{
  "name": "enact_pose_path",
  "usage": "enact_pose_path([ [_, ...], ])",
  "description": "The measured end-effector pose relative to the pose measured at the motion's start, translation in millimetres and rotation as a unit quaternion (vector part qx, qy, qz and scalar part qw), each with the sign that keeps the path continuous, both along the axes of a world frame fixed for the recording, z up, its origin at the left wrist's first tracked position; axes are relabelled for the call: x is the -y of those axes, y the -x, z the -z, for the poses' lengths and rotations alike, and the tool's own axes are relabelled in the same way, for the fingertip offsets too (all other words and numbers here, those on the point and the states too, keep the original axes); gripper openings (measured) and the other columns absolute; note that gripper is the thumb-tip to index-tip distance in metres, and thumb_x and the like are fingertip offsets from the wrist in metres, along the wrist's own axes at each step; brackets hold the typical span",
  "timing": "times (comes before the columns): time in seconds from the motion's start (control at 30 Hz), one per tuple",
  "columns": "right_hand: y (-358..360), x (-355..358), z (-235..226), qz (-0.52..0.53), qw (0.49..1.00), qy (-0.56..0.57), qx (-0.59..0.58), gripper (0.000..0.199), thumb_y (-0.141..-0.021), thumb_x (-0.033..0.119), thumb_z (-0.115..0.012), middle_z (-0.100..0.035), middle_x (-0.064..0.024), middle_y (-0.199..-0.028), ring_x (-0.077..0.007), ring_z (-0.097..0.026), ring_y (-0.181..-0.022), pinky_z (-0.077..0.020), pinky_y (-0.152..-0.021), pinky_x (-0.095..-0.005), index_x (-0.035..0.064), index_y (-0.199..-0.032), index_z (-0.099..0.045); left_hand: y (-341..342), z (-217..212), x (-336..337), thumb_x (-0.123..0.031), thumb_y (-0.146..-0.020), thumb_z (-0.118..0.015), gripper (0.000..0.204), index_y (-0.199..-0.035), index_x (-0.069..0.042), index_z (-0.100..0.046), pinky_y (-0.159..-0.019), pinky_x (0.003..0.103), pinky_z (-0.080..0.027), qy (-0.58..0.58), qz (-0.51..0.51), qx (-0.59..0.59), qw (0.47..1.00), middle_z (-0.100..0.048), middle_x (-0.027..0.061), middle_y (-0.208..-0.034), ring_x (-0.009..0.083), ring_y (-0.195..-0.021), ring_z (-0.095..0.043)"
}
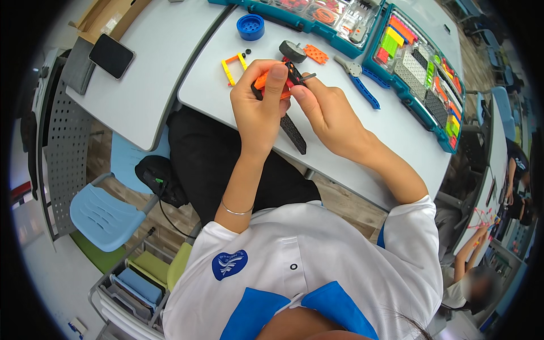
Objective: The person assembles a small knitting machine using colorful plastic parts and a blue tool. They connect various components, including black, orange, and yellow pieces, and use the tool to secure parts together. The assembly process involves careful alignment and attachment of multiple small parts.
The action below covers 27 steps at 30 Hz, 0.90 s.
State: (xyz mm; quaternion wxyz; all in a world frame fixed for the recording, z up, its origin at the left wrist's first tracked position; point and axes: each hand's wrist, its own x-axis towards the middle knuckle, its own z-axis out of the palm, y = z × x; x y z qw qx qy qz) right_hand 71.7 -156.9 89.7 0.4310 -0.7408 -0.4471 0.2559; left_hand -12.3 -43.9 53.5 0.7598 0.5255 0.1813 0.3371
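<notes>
We work over a grey table [170, 68] that extends beyond our fingers on every side. Past our fingertips, at the far edge, sits an open teal parts case [422, 62] with sorted coloured pieces in compartments. Well to the left of our fingers lies a black phone [111, 55]. Just beyond our right fingers rest blue-handled pliers [360, 82]. Beyond our left fingertips stands a blue round part [250, 26]; nearer, a black wheel [293, 51] and an orange plate [315, 54] lie just above the fingers, and a yellow-orange frame [231, 67] lies just left of them.

Our left hand [258, 110] is closed around a small orange-and-black assembly [277, 79]: thumb across the front, fingers curled behind. Our right hand [328, 116] meets it from the right, thumb and forefinger pinched on the black part of the same assembly. A black perforated strip [293, 134] hangs below the fingers, between the two palms; we cannot tell whether it joins the assembly.
</notes>
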Motion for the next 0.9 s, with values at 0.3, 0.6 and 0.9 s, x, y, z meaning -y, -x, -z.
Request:
enact_pose_path([
  [0.3,-3,1,-7,-0.019,0.990,0.044,-0.132,0.040,-0.108,0.029,-0.044,-0.072,-0.0193,-0.083,-0.0278,-0.069,-0.075,-0.0503,-0.068,-0.0377,-0.0061,-0.095,-0.059,-1,10,-8,-0.040,-0.099,-0.064,0.040,-0.089,-0.002,-0.061,-0.043,0.020,-0.030,0.035,0.039,0.030,0.998,-0.054,-0.0010,-0.065,0.0037,-0.049,-0.043],
  [0.6,-2,-2,19,0.051,0.987,0.025,0.150,0.030,-0.104,0.024,-0.051,-0.070,-0.0179,-0.073,-0.0386,-0.066,-0.063,-0.0490,-0.056,-0.0412,-0.0054,-0.097,-0.053,-10,14,3,-0.037,-0.098,-0.067,0.038,-0.091,-0.001,-0.062,-0.045,0.020,-0.031,0.048,-0.010,0.009,0.999,-0.052,-0.0017,-0.067,0.0035,-0.053,-0.042],
  [0.9,-13,-3,22,0.049,0.987,-0.022,-0.154,0.048,-0.109,0.041,-0.038,-0.053,-0.0073,-0.064,-0.0196,-0.047,-0.060,-0.0398,-0.057,-0.0357,0.0009,-0.084,-0.051,-8,13,-2,-0.039,-0.104,-0.056,0.043,-0.094,0.003,-0.062,-0.045,0.021,-0.028,0.025,-0.030,-0.034,0.999,-0.047,-0.0016,-0.064,0.0044,-0.048,-0.038],
])
